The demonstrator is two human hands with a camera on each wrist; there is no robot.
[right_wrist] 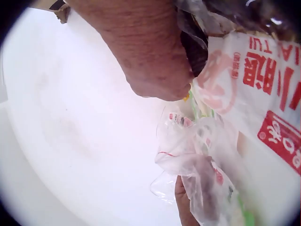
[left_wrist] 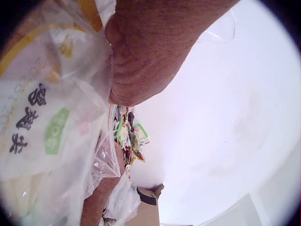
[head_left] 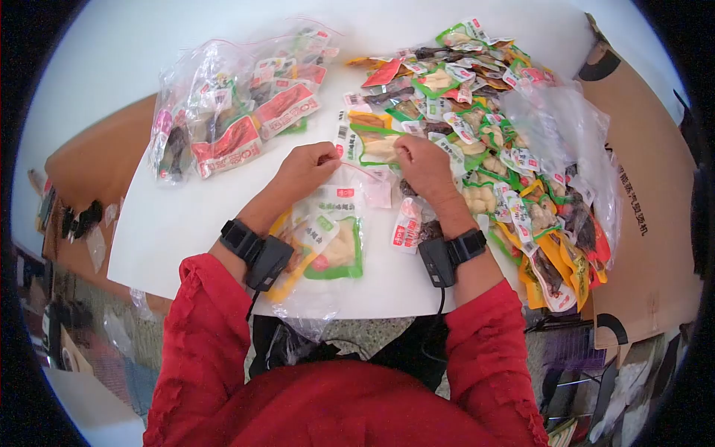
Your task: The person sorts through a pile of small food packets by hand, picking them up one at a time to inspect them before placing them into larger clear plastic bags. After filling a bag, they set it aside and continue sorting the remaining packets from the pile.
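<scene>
A clear zip bag (head_left: 328,257) holding green- and yellow-edged food packets lies at the table's front middle. At its upper left edge, the left hand (head_left: 307,167) pinches the plastic with curled fingers. The right hand (head_left: 428,164) pinches a green-edged packet (head_left: 376,145) with pale contents, just above the bag's mouth. In the left wrist view the bag (left_wrist: 51,127) fills the left side, beside the left hand (left_wrist: 146,52). A red-and-white packet (right_wrist: 254,80) shows close to the right hand (right_wrist: 146,52) in the right wrist view; the fingertips are hidden there.
Filled clear bags (head_left: 216,119) lie at the table's back left. A large heap of loose packets (head_left: 484,156) covers the right side, with crumpled clear plastic (head_left: 558,127) on it. Cardboard boxes (head_left: 640,201) stand right and left of the white table (head_left: 160,231).
</scene>
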